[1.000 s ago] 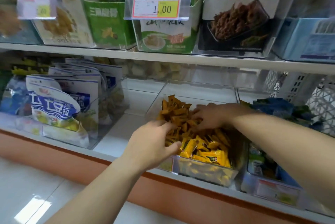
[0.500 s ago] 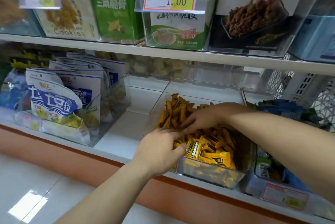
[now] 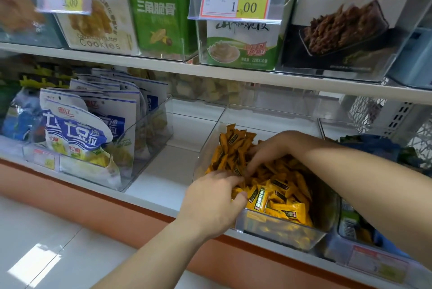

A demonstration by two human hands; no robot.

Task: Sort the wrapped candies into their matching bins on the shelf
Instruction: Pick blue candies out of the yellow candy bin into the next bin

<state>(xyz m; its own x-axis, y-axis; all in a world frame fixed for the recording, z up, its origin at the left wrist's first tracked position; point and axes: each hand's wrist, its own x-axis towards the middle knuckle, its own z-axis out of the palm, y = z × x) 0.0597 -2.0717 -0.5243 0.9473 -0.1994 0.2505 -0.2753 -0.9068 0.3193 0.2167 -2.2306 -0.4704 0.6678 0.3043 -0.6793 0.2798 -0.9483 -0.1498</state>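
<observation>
Yellow candies (image 3: 278, 199) under left hand (image 3: 210, 204), right hand (image 3: 271, 148)

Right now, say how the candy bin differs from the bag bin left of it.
The candy bin holds small loose yellow candies; the bag bin holds large blue-and-white bags. The left hand and right hand are in the candy bin; neither touches the bag bin. Both bins are clear plastic.
</observation>
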